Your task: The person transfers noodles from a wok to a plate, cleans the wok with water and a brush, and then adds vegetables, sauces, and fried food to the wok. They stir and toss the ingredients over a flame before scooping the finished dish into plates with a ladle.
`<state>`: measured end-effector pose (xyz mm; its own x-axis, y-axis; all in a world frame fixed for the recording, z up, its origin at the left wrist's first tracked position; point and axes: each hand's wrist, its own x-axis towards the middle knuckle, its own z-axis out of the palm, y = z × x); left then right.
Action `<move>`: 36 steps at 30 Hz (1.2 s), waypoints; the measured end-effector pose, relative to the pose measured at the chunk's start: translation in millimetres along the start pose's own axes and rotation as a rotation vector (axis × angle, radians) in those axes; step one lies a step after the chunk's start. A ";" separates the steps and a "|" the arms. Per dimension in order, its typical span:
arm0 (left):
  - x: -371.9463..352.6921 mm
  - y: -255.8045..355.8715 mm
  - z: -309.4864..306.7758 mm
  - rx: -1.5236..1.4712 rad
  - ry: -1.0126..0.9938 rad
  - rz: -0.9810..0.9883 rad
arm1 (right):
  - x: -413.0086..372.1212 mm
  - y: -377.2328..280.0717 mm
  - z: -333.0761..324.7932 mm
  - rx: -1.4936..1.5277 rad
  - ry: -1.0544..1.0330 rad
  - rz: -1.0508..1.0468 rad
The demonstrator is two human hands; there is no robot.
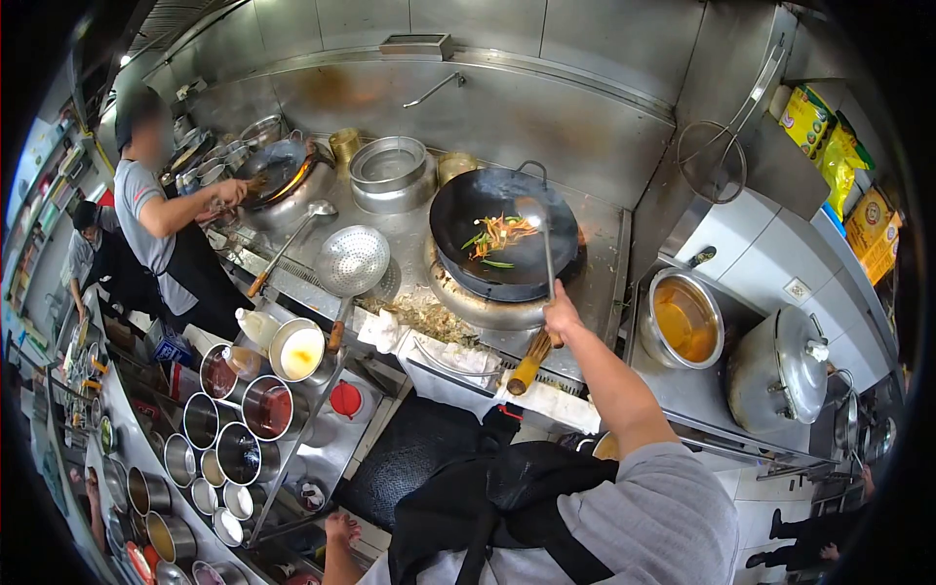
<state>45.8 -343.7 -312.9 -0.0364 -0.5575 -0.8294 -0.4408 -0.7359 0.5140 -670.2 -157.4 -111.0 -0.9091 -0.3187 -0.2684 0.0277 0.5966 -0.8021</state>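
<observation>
My right hand [561, 316] is wrapped round the long handle of a ladle [548, 249]. The ladle's bowl rests inside a black wok [463, 219], against shredded vegetables [500, 237] in orange, green and pale strips. The wok sits on a round burner ring [468, 298]. Low beside my body hangs my left hand [341, 529], its fingers loosely apart and nothing visible in them. It is nearest to the metal rack of seasoning pots. Just below my right hand, a bundled bamboo wok brush [529, 363] lies on the stove's front edge.
A perforated skimmer [352, 260] lies left of the wok, near stacked metal pots [390, 166]. Several seasoning pots [268, 407] stand lower left. A bowl of amber liquid [682, 317] and a lidded pot [780, 370] are at right. A co-worker [161, 195] stands at another wok.
</observation>
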 end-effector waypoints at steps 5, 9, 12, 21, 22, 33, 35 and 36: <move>-7.4 37.8 44.4 0.043 -0.036 0.113 | -64.2 -21.8 -44.7 0.157 -0.352 -0.029; -16.6 57.1 70.5 0.086 -0.036 0.075 | -68.7 -3.6 -65.4 0.082 -0.480 0.006; -18.0 57.5 78.8 0.120 -0.043 0.046 | -42.9 25.9 -73.1 -0.066 -0.406 -0.021; 1.1 47.6 75.2 0.086 -0.152 0.007 | -101.3 29.2 -126.0 -0.546 -0.108 0.028; 7.8 43.7 69.2 0.057 -0.176 -0.040 | -105.3 26.2 -123.2 -0.548 -0.098 0.035; 99.9 57.6 -35.8 0.019 -0.153 -0.091 | -186.4 -104.0 7.0 0.239 -0.363 -0.167; 114.6 58.8 -48.6 0.038 -0.161 -0.109 | -211.1 -151.9 46.3 0.213 -0.483 -0.100; 119.7 59.3 -54.5 0.063 -0.159 -0.119 | -217.8 -171.0 65.5 0.226 -0.561 -0.089</move>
<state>64.2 -475.0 -369.7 -0.1197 -0.3966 -0.9101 -0.5058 -0.7645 0.3997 -449.7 -238.3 49.6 -0.5556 -0.7365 -0.3858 0.1049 0.3983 -0.9113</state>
